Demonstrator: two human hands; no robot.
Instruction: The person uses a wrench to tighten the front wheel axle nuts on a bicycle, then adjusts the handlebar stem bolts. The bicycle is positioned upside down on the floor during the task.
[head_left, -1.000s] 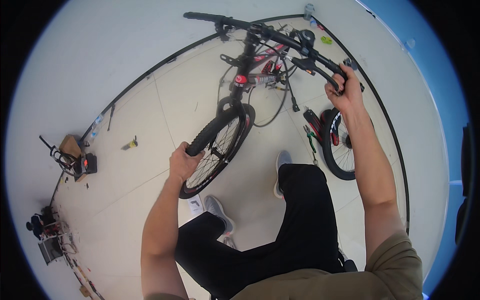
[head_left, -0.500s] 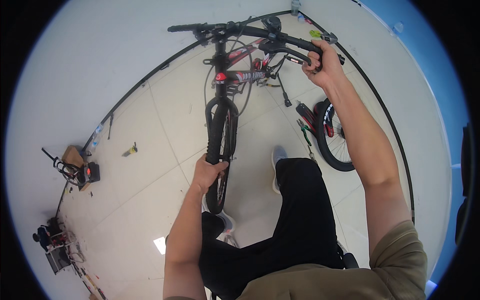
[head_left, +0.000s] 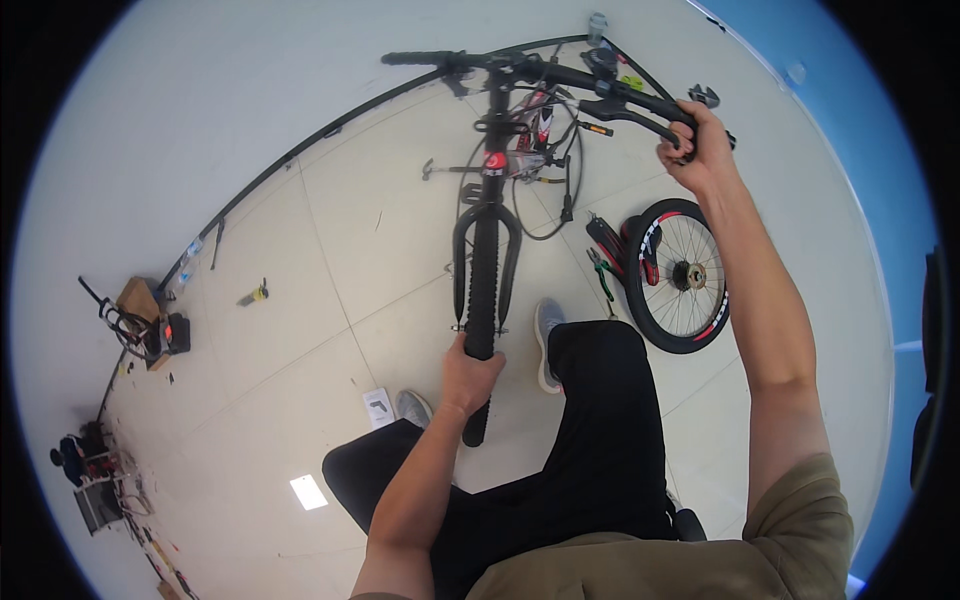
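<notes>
Over the pale tiled floor [head_left: 250, 400] — a grey-and-red bicycle with a black fork [head_left: 495, 162], facing the person.
Left hand [head_left: 472, 375] wrapped around its knobby black front tyre [head_left: 484, 275]; right hand [head_left: 702, 148] curled around its black handlebar [head_left: 565, 76] — a loose black-tyred spoked wheel [head_left: 688, 274] lies nearby.

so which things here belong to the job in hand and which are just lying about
Likely in the job:
front wheel, in left hand
handlebar, in right hand
fork
frame

Apparently lying about:
loose wheel, maybe needed
pliers
cardboard box
</notes>
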